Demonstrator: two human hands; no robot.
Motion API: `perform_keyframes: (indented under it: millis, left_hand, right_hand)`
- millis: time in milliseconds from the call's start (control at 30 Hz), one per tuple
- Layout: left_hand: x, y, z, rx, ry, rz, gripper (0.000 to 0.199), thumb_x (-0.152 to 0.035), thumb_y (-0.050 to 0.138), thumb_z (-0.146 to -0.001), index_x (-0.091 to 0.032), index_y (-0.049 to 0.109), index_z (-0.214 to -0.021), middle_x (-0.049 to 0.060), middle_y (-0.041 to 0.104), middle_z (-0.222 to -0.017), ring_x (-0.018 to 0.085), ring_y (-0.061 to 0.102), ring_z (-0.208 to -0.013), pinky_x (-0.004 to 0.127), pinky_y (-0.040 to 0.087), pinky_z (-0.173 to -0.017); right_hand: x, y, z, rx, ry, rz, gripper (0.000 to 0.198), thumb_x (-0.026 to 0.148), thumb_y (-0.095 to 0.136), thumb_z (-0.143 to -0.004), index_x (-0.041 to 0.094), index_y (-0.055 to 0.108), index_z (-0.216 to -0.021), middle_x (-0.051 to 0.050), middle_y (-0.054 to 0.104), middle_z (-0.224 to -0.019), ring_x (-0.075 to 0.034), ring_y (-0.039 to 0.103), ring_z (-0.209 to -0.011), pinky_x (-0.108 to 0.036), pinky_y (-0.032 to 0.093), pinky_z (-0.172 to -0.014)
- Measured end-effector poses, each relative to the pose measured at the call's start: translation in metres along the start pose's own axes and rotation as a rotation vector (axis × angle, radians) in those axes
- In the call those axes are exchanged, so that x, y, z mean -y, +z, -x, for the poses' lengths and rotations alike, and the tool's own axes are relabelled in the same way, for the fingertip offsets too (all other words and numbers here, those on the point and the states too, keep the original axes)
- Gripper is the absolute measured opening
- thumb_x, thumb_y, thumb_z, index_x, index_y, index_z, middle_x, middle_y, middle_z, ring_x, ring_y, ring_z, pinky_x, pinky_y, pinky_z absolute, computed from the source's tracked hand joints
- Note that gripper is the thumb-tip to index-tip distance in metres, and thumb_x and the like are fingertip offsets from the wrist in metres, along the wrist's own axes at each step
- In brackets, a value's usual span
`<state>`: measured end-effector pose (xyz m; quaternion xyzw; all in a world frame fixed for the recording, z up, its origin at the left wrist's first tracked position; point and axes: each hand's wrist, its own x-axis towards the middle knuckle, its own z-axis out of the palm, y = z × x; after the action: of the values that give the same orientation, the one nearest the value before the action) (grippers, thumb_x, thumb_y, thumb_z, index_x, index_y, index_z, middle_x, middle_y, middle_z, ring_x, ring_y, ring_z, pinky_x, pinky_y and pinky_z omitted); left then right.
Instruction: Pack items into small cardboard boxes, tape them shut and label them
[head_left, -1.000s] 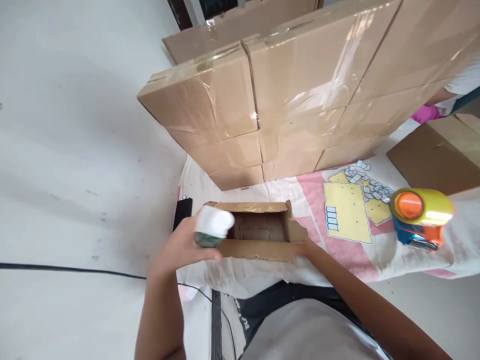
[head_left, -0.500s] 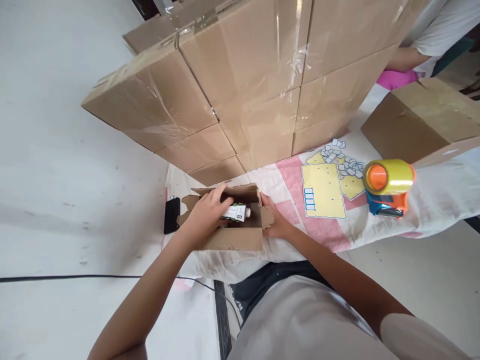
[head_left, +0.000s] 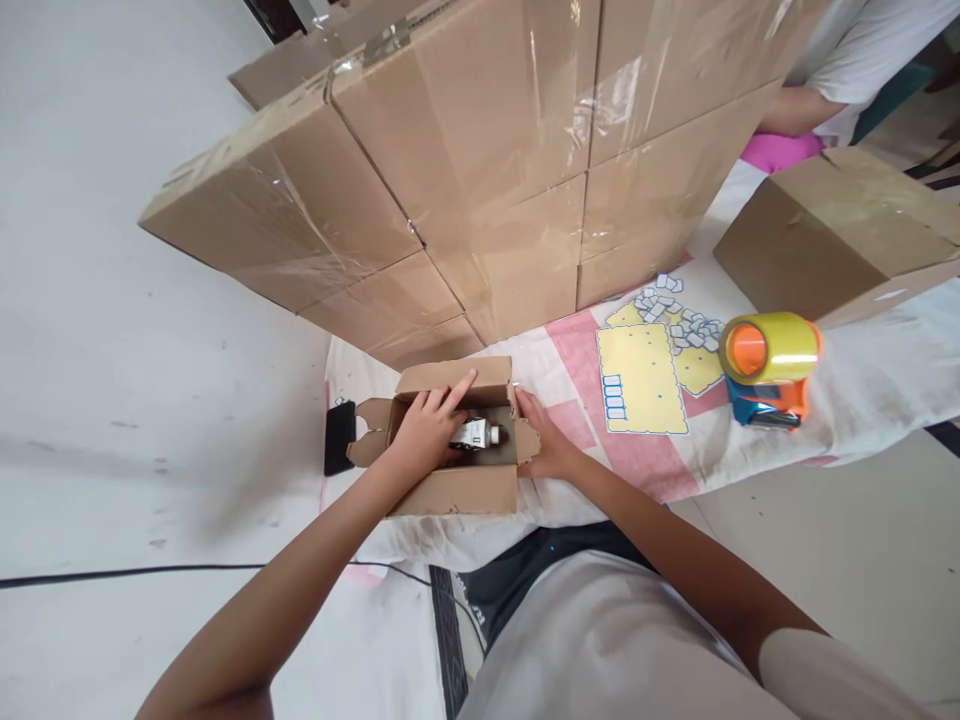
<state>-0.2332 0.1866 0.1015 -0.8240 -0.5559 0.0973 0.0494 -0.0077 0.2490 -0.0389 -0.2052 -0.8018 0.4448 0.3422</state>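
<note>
A small cardboard box (head_left: 465, 492) lies on the cloth-covered table in front of me with its flaps open. Inside it is a white tube (head_left: 472, 434) with dark print and a white cap pointing right. My left hand (head_left: 431, 425) reaches down into the box and is closed around the tube's left part; the index finger sticks out toward the far flap, and the lower fingers are partly hidden. At the box's right end, my right hand (head_left: 546, 440) grips the outer wall beside the torn end flap.
Tall taped cardboard boxes (head_left: 480, 190) stand behind. Right of the small box lie a yellow card (head_left: 643, 380), white paper pieces (head_left: 694, 330) and a tape dispenser with yellow tape (head_left: 791, 350). A phone (head_left: 340, 438) lies left. Another box (head_left: 840, 230) and a person's arm (head_left: 799, 108) are far right.
My left hand has gone lower into the box with the tube, which now sits deeper. The far flap has swung outward. My right hand stays on the box's right end.
</note>
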Motion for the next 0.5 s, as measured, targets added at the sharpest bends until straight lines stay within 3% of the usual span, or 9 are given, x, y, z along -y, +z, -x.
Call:
perform_keyframes:
  millis: [200, 500]
  left_hand:
    - [-0.0036, 0.0000, -0.0078, 0.044, -0.008, -0.094, 0.045, -0.038, 0.089, -0.062, -0.021, 0.072, -0.100, 0.008, 0.021, -0.170, 0.042, 0.051, -0.119, 0.056, 0.045, -0.092]
    - [-0.0053, 0.0013, -0.0107, 0.060, -0.044, -0.045, 0.048, -0.029, 0.090, -0.060, -0.022, 0.072, -0.103, 0.007, 0.023, -0.169, 0.043, 0.050, -0.119, 0.055, 0.042, -0.091]
  right_hand:
    - [0.0025, -0.0014, -0.0011, -0.003, 0.011, -0.027, 0.145, 0.049, 0.091, -0.056, 0.027, -0.004, -0.164, -0.020, 0.024, -0.163, -0.044, 0.023, -0.152, -0.063, 0.027, -0.121]
    - [0.0026, -0.0003, -0.0014, -0.004, 0.024, -0.011, 0.146, 0.045, 0.092, -0.054, 0.025, -0.004, -0.163, -0.022, 0.024, -0.163, -0.046, 0.024, -0.151, -0.065, 0.027, -0.119]
